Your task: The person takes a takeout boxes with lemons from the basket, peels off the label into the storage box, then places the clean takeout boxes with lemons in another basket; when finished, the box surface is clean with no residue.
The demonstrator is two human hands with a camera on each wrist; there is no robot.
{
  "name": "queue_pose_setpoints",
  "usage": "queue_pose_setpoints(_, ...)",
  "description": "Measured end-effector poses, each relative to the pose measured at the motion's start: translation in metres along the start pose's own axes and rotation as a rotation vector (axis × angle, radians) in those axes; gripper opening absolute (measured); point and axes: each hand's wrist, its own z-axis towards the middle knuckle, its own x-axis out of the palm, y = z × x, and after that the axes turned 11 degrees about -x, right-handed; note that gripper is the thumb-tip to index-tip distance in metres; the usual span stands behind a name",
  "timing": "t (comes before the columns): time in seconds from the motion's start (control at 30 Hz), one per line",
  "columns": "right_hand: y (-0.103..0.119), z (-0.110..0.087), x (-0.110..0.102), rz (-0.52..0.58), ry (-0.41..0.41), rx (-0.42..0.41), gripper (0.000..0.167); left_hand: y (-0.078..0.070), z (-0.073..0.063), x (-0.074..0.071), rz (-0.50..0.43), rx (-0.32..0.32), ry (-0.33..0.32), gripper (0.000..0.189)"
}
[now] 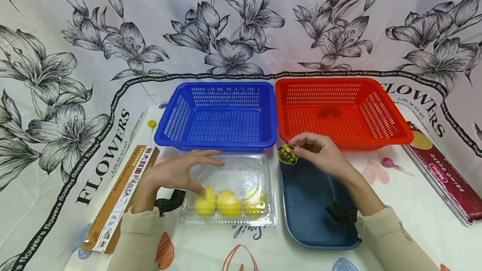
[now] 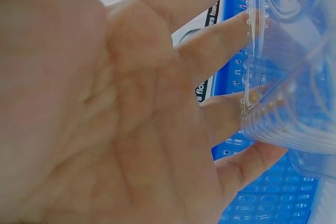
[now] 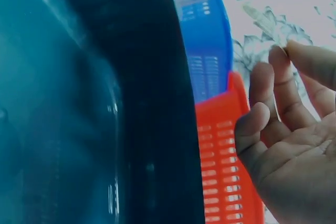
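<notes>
A clear plastic clamshell box with three round yellow fruits in it lies on the table in front of the blue basket. My left hand rests at its left side, fingers spread and thumb over the lid. Seen from the left wrist, the fingertips show through the clear plastic. Between thumb and fingertips, my right hand pinches a small black-and-yellow label. The label is raised over the far left corner of a dark blue tray.
A blue basket and a red basket stand side by side at the back. On the left lies a long pasta box, near a yellow lollipop. At right are a pink lollipop and a dark red packet.
</notes>
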Motion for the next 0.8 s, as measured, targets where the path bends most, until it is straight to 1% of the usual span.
queue_pose_setpoints(0.23, -0.001, -0.009, -0.008, -0.024, 0.041, 0.048, 0.02, 0.001, -0.001, 0.0, -0.005, -0.006, 0.008, 0.078)
queue_pose_setpoints(0.5, -0.018, -0.016, -0.013, -0.042, 0.141, 0.07, 0.019, 0.0, -0.002, 0.0, -0.001, 0.004, 0.001, 0.078)
queue_pose_setpoints(0.67, -0.025, -0.019, -0.014, -0.084, 0.156, 0.09, 0.019, 0.001, -0.001, 0.0, 0.004, 0.005, 0.005, 0.078)
queue_pose_setpoints(0.8, -0.028, -0.019, -0.015, -0.089, 0.165, 0.122, 0.02, 0.0, 0.0, -0.001, 0.005, 0.006, 0.006, 0.078)
